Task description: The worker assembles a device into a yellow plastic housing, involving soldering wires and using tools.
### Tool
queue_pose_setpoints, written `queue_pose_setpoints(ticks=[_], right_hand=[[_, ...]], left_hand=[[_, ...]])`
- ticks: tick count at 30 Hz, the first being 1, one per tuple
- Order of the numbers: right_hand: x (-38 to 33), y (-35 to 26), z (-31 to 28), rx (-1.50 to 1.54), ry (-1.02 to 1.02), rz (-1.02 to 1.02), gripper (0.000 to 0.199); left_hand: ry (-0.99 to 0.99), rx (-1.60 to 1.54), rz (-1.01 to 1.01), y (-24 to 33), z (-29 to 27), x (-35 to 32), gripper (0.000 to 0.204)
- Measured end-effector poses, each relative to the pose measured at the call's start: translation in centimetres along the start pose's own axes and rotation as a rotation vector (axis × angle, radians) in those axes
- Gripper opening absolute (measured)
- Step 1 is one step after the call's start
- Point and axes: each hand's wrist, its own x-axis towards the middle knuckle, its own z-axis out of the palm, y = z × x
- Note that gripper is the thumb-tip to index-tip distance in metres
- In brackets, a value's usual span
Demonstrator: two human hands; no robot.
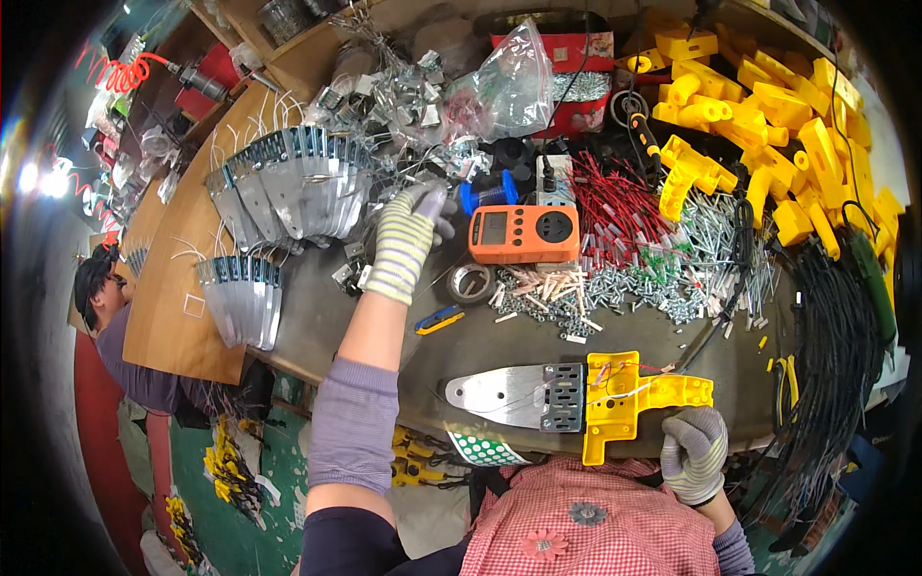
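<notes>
My left hand (403, 245), in a striped glove with grey fingertips, reaches over the far middle of the bench, beside a pile of small metal brackets (394, 115) and a blue spool (489, 193). Its fingers look stretched out and a little apart, with no object visible in them. My right hand (693, 454), also gloved, is curled at the near edge, just below the handle of a yellow plastic half housing (613, 398). What its fingers hold, if anything, is hidden. A flat metal heating plate (504, 396) with a slotted bracket joins the housing; thin wires cross it.
An orange meter (523, 233), a tape roll (471, 284) and a utility knife (440, 320) lie mid-bench. Farther right are screws (715, 235), red wires (619, 197), yellow housings (768, 115) and black cables (826, 326). Metal plates (298, 187) fan out left. Another person (144, 355) sits far left.
</notes>
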Motion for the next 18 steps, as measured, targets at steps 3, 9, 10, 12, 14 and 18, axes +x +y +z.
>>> queue_pose_setpoints(ticks=[3,9,10,12,14,18], right_hand=[[0.2,0.0,0.3,-0.013,0.001,-0.005,0.028],[-0.1,0.4,0.1,-0.026,-0.025,-0.039,0.028],[-0.3,0.4,0.0,-0.037,-0.044,-0.047,0.028],[-0.3,0.3,0.3,-0.022,-0.041,-0.041,0.028],[-0.4,0.0,0.1,-0.021,-0.022,-0.020,0.028],[0.1,-0.6,-1.5,0.001,-0.008,-0.039,0.018]], left_hand=[[0.041,-0.284,-0.054,-0.6,0.1,3.7,0.026],[0.354,-0.301,0.380,10.5,-1.6,8.3,0.026],[0.386,-0.403,0.417,12.4,-2.1,8.7,0.027],[0.227,-0.338,0.403,14.1,-4.9,10.6,0.029],[0.192,-0.264,0.366,16.9,-4.2,8.4,0.031],[0.062,-0.147,0.570,20.1,-0.5,-2.3,0.033]])
